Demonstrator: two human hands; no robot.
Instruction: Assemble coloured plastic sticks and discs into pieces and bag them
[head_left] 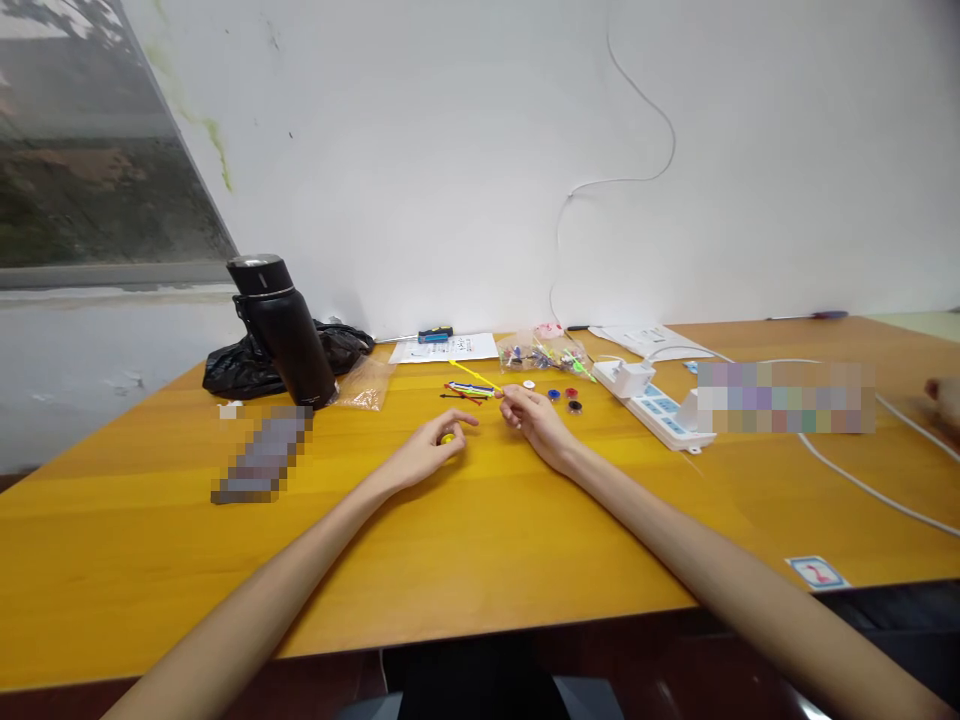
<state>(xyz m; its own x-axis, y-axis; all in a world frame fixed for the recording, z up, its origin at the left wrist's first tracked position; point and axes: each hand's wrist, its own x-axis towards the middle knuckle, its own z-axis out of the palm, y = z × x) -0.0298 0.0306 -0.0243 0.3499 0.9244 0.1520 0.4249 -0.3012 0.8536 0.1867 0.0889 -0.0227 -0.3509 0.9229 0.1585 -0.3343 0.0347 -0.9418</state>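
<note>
The yellow stick (475, 376) slants over the counter (420, 560), its near end pinched by the right hand (541, 424). The left hand (421, 452) curves loosely about a yellow disc (448, 439); its grip is unclear. Holding seems the present step; shifting the stick calls for clearing the coloured sticks (469, 389) beside it.

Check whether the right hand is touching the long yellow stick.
Touching: the head view shows the right hand pinching one end of the yellow stick.

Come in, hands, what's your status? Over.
Right hand: grip on yellow stick. Left hand: curled at yellow disc, hold unclear. Other thin sticks close by.
</note>
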